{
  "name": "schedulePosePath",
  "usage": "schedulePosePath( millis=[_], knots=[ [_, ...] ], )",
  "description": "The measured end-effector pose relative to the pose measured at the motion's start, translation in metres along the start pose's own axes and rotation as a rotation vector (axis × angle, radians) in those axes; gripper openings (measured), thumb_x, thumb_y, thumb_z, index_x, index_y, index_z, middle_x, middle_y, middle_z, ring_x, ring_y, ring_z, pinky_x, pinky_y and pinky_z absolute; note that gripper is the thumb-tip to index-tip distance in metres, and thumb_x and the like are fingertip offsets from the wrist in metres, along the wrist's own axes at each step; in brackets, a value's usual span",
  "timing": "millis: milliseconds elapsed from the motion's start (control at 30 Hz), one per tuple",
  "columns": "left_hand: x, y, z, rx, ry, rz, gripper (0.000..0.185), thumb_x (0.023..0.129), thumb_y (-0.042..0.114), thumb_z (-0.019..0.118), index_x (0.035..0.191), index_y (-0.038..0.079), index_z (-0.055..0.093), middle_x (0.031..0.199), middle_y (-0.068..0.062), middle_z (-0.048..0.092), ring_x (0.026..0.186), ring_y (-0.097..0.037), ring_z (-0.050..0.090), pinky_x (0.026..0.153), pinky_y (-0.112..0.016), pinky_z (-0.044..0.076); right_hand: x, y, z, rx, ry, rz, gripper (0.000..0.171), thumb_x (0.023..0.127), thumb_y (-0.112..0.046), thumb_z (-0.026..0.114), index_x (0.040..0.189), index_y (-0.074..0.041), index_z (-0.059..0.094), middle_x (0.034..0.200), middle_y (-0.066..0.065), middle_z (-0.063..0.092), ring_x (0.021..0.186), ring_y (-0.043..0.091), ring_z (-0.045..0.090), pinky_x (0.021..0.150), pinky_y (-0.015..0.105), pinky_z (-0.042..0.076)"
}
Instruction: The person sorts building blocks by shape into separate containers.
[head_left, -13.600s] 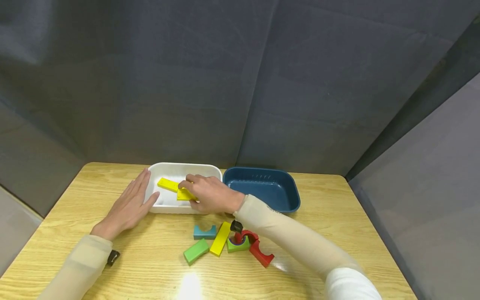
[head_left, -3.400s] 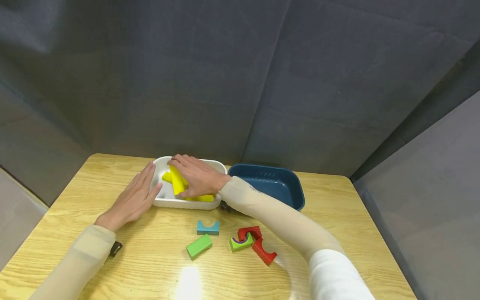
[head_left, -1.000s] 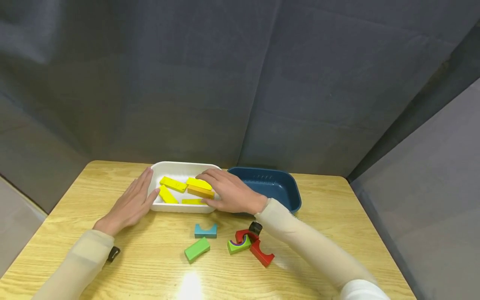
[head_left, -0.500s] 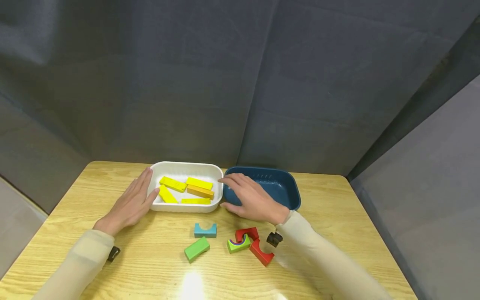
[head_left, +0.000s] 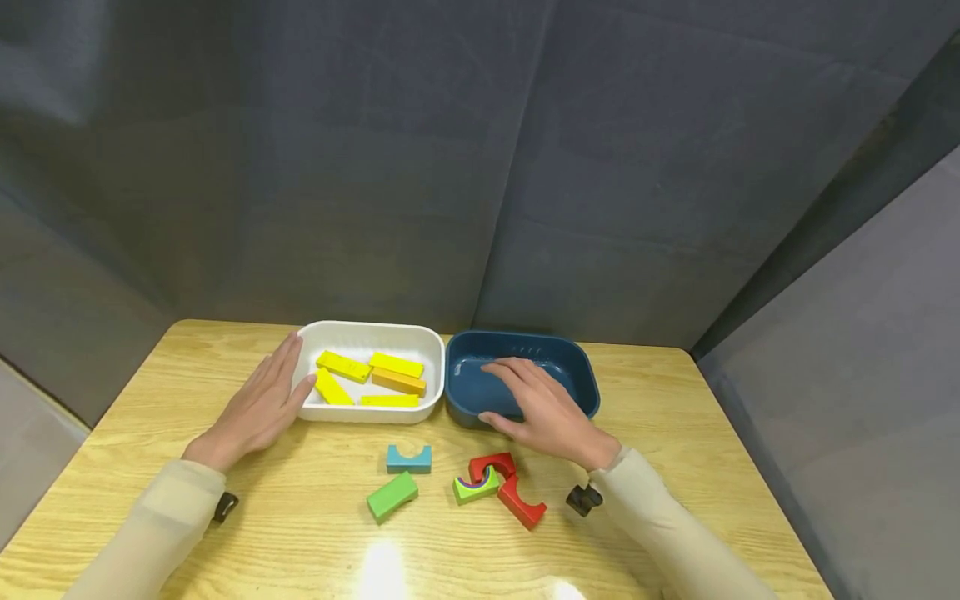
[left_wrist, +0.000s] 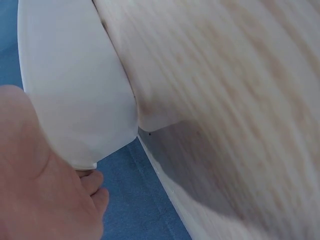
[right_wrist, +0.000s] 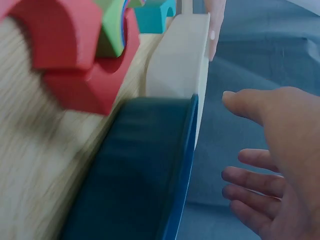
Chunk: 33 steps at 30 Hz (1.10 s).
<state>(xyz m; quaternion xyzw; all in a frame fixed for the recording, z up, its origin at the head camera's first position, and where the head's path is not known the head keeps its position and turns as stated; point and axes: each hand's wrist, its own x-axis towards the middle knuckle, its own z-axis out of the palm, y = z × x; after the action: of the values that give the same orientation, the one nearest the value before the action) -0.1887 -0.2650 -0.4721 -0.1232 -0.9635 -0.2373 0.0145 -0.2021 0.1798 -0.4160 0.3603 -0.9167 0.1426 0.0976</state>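
Observation:
My left hand point(head_left: 258, 408) rests with straight fingers against the left end of the white tray point(head_left: 367, 412). Inside that tray lie several yellow blocks point(head_left: 343, 367) and one orange-yellow block point(head_left: 398, 382). Over the dark blue tray point(head_left: 581, 375) hovers my right hand point(head_left: 546, 412), its fingers spread and nothing between them. In the right wrist view the thumb and fingers stand apart above the blue rim. Nearer on the table are a blue arch block point(head_left: 409, 463), a green block point(head_left: 393, 497), a green block with a rainbow notch point(head_left: 476, 492) and two red arch blocks point(head_left: 521, 505).
Both trays stand side by side near the far edge of the wooden table point(head_left: 300, 533). A grey curtain point(head_left: 375, 167) hangs right behind that edge. The loose blocks lie in front of the trays, the red ones below my right hand.
A long yellow block from the table now lies in the white tray with others. Over the last second my right hand has let go there and moved right, above the blue tray.

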Motion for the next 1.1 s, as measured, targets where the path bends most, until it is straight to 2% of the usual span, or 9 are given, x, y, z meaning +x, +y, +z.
schedulePosePath(
  millis=[233, 400, 700, 900, 1100],
  knots=[
    [0.000, 0.000, 0.000, 0.006, -0.002, -0.006, 0.081, 0.116, 0.044, 0.038, 0.170, 0.000, -0.003, 0.179, -0.022, -0.004, 0.165, -0.041, 0.000, 0.133, -0.060, 0.006, -0.021, 0.019, -0.003, 0.005, 0.031, 0.104, 0.067, 0.100, -0.051, 0.073, 0.151, -0.011, 0.059, 0.149, 0.011, 0.059, 0.141, 0.034, 0.054, 0.120, 0.056, 0.043],
    [0.000, 0.000, 0.000, 0.007, -0.005, -0.005, 0.081, 0.116, 0.044, 0.038, 0.170, 0.000, -0.004, 0.179, -0.022, -0.005, 0.165, -0.041, 0.000, 0.133, -0.060, 0.005, -0.037, 0.037, -0.009, 0.018, 0.059, 0.199, 0.069, 0.104, -0.053, 0.068, 0.155, -0.009, 0.053, 0.153, 0.014, 0.054, 0.141, 0.037, 0.051, 0.117, 0.060, 0.044],
    [0.001, 0.001, -0.001, 0.007, 0.000, 0.006, 0.080, 0.116, 0.041, 0.039, 0.170, -0.002, -0.003, 0.179, -0.022, -0.004, 0.165, -0.044, 0.004, 0.133, -0.060, 0.006, -0.059, 0.068, -0.012, 0.027, 0.100, 0.338, 0.071, 0.109, -0.050, 0.059, 0.160, -0.004, 0.045, 0.162, 0.022, 0.045, 0.148, 0.044, 0.044, 0.120, 0.066, 0.036],
    [0.001, 0.000, -0.001, 0.009, 0.000, -0.001, 0.081, 0.116, 0.042, 0.038, 0.170, -0.001, -0.003, 0.179, -0.021, -0.005, 0.165, -0.043, 0.003, 0.133, -0.060, 0.006, -0.065, 0.083, -0.002, 0.074, 0.088, 0.422, 0.077, 0.112, -0.050, 0.051, 0.166, 0.002, 0.032, 0.169, 0.026, 0.033, 0.155, 0.048, 0.032, 0.125, 0.067, 0.027],
    [0.001, 0.000, -0.001, 0.007, 0.002, 0.004, 0.081, 0.116, 0.043, 0.037, 0.170, -0.002, -0.003, 0.179, -0.020, -0.006, 0.165, -0.043, 0.003, 0.133, -0.059, 0.004, -0.062, 0.092, 0.009, 0.111, 0.029, 0.468, 0.087, 0.112, -0.055, 0.046, 0.171, -0.002, 0.013, 0.178, 0.022, 0.014, 0.162, 0.047, 0.018, 0.127, 0.069, 0.017]
  ],
)
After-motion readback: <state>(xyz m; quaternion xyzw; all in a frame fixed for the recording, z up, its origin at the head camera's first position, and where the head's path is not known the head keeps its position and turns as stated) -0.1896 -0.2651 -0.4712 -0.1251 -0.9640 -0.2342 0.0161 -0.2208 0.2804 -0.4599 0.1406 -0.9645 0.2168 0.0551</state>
